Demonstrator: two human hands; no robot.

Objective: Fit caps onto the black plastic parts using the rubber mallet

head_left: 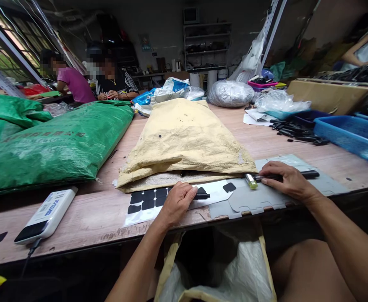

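My left hand is closed around a short black rod-like piece, whose narrower end sticks out to the right. Beneath it on the table edge lies a white sheet of black rounded-square stickers. My right hand grips a black-handled tool lying low over a grey flat board. At the tool's left end is a shiny yellow-green head, hammer-like in outline. A loose black sticker sits between my hands.
A yellow paper sack lies just beyond my hands. Below the table edge gapes a lined sack. A green sack and white power bank are left; black pieces and a blue basket right. Co-workers sit opposite.
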